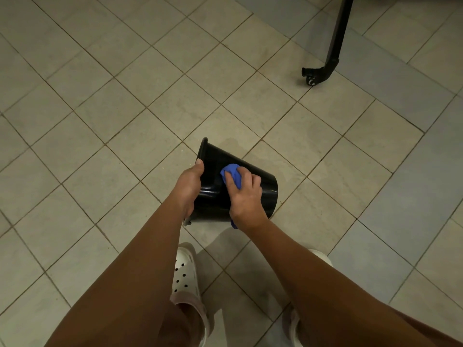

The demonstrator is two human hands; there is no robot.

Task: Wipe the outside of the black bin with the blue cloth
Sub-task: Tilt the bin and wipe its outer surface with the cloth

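Observation:
The black bin (268, 189) is held tipped on its side above the tiled floor, its open rim to the left and its base to the right. My left hand (188, 186) grips the rim, thumb along the edge. My right hand (246, 196) presses a bunched blue cloth (231, 175) against the bin's upper outer wall. A small end of the cloth hangs out below my right wrist.
Beige floor tiles (125, 96) spread all around. A black metal leg with a caster (323, 68) stands at the upper right. My feet in white perforated clogs (185, 274) stand below the bin.

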